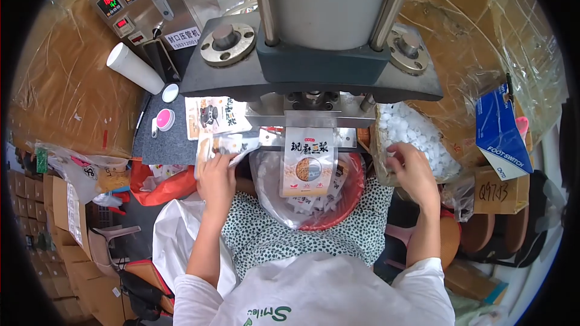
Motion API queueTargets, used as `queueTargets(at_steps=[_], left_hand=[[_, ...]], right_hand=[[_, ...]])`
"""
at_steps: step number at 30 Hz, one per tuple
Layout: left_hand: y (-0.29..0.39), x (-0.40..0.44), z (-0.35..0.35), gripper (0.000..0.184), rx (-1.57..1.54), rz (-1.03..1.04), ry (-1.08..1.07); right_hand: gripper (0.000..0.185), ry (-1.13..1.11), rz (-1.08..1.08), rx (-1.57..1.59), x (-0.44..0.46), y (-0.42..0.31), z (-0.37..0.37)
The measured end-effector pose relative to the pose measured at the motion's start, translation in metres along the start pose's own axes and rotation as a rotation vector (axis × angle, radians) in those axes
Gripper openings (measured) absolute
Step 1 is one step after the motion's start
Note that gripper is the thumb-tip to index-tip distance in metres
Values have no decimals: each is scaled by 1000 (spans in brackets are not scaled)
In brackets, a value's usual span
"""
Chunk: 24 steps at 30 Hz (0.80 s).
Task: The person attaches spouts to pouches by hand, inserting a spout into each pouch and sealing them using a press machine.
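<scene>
My left hand (217, 176) is closed on the edge of a printed pouch (237, 147), just in front of a stack of similar pouches (216, 116). At the box of small white plastic pieces (417, 139), my right hand (415, 172) has its fingers curled in over the near side; whether a piece sits between the fingertips is hidden. Between the hands, a white soy milk pouch (309, 166) hangs flat from the press (314, 111), its top edge under the metal jaw. Below it, a red bucket (356, 205) with a clear liner holds several pouches.
A control box (142, 9) with red and green digits stands at the back left. Near it are a white cup (134, 67), a pink-topped jar (164, 119) and a grey mat (175, 148). A blue foot switch box (504, 130) stands to the right.
</scene>
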State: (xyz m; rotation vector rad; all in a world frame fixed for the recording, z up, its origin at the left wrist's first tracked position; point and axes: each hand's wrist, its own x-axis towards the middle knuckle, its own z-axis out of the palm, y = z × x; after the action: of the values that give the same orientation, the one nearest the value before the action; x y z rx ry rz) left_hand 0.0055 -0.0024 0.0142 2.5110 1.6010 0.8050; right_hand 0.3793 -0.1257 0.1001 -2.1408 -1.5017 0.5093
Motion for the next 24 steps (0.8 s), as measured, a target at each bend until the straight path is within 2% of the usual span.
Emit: queueTargets(at_steps=[1, 2, 4, 5, 6, 7, 9, 12, 19, 21, 22, 24], left_hand=[[2, -4, -5, 25, -63, -34, -6], [4, -6, -11, 23, -125, -67, -14], [31, -6, -24, 24, -150, 18, 75], [44, -8, -26, 26, -184, 40, 75], [58, -8, -31, 28, -219, 65, 76], [74, -4, -42, 33, -169, 93, 15], [89, -3, -46, 35, -210, 108, 4], [94, -5, -46, 34, -230, 158, -12], [91, -8, -25, 20, -477, 144, -225], [92, -5, -14, 16, -568, 88, -302], [91, -4, -4, 17, -655, -24, -402], [90, 5, 12, 19, -821, -251, -593]], right_hand=[[17, 97, -20, -4, -1, 1, 1], [16, 124, -45, 120, -2, -3, -1], [14, 175, -92, 366, -3, -24, 0], [12, 103, -123, 646, -6, -36, 14], [11, 27, -226, 672, -10, -51, 25], [11, 48, -384, 559, -10, -67, 33], [12, 163, -546, 472, -9, -89, 51], [14, 195, -696, 416, -4, -95, 66], [15, 150, -662, 477, -2, -83, 74], [19, 107, -538, 541, 0, -77, 77], [21, 86, -478, 572, 2, -75, 78], [24, 235, -359, 624, 4, -75, 82]])
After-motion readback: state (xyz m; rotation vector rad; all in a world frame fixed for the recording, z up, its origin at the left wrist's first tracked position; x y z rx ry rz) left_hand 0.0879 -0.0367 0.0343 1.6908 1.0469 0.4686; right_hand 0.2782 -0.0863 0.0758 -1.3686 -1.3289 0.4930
